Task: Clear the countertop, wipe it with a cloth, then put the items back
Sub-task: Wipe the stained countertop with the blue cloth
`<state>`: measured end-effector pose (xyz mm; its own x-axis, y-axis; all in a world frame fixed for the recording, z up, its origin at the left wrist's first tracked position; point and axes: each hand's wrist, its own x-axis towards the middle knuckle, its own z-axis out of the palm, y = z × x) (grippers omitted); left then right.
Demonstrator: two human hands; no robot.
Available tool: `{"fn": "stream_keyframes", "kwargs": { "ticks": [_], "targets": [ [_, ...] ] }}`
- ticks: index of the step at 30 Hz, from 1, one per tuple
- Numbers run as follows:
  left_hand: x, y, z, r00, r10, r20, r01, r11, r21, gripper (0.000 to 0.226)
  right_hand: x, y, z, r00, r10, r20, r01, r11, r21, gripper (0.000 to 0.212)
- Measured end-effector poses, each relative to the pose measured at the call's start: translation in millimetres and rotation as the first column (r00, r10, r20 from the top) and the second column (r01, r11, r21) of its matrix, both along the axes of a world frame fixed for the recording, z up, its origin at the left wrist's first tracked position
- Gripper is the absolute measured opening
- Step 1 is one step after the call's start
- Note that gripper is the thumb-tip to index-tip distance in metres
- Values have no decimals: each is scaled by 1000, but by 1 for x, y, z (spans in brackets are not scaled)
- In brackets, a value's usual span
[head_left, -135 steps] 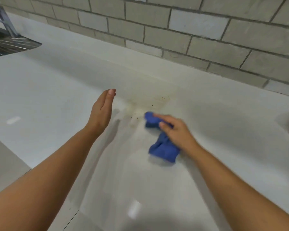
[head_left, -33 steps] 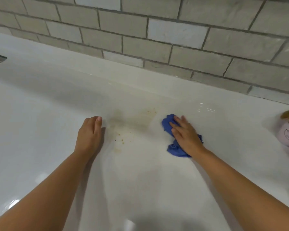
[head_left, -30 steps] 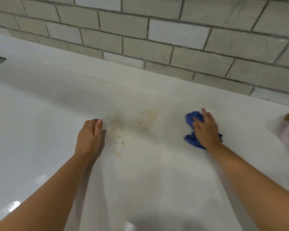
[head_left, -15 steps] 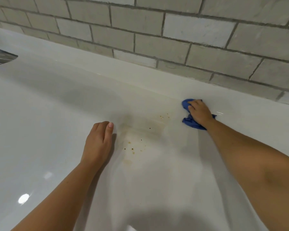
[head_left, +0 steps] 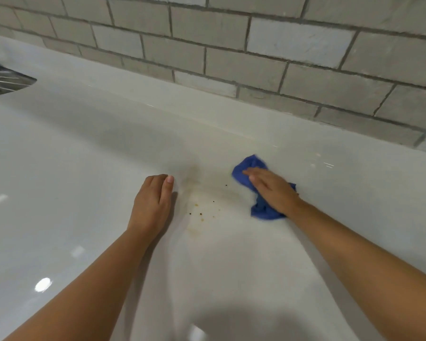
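Right hand [head_left: 272, 190] flat, pressing blue cloth [head_left: 261, 193] right of centre, back from the wall | left hand [head_left: 153, 205] open, bracing | countertop [head_left: 59, 168] stain [head_left: 202, 207] remains, wiping unfinished

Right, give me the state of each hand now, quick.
Left hand: empty, resting on the countertop, fingers loosely curled.
Right hand: open and flat, pressing down on the blue cloth; no closed grip.
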<state>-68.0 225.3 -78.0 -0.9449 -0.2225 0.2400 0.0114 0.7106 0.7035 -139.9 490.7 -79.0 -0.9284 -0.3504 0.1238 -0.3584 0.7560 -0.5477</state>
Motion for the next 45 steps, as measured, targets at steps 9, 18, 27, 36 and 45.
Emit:
{"fn": "stream_keyframes", "kwargs": {
  "ticks": [9, 18, 27, 36, 45],
  "targets": [
    [0, 0, -1, 1000, -2, -19, 3, 999, 35, 40, -18, -29, -1, 979, -205, -12, 202, 951, 235, 44],
    [0, -1, -3, 1000, -2, -12, 3, 999, 39, 42, -15, -21, -6, 959, -260, -116, 284, 892, 351, 44],
    [0, 1, -2, 1000, -4, -7, 4, 999, 44, 43, 59, -56, -7, 995, -10, -97, 23, 990, 140, 42],
    [2, -1, -1, 1000, -8, 3, 7, 999, 45, 41, 9, -60, 8, 988, -139, -69, 150, 969, 197, 31],
    [2, -2, -1, 1000, -21, -1, 21, 997, 79, 43, 56, -57, 4, 962, 192, -196, -145, 962, 233, 52]
  ]
}}
